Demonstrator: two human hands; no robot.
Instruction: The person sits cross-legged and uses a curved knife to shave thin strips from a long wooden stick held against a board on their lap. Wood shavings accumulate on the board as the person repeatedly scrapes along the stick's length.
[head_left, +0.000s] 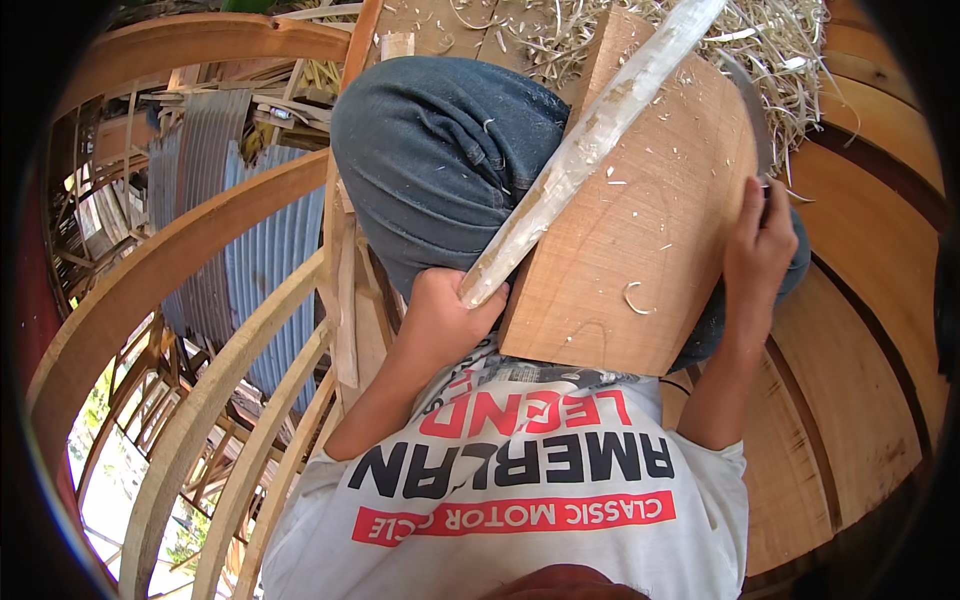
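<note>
A long, pale, whitish stripped stick (pixel 600 130) runs slantwise from my lap toward the upper right. My left hand (pixel 450 312) is closed around its near end. Under it, a thick brown wooden board (pixel 630 230) rests across my lap, sprinkled with small chips and a curled shaving (pixel 637 298). At the board's right edge my right hand (pixel 762 245) is closed on the dark handle of a long-bladed knife (pixel 755 110). The grey, curved blade points away from me beside the board's far right edge, apart from the stick. My fingers hide most of the handle.
A heap of thin wood shavings (pixel 780 80) lies beyond the board. Curved planks (pixel 850 330) form a wall on the right. Bent wooden ribs (pixel 200 440) stand at the left, with corrugated metal sheets (pixel 265 240) and scrap wood below. My bent leg (pixel 430 160) is left of the board.
</note>
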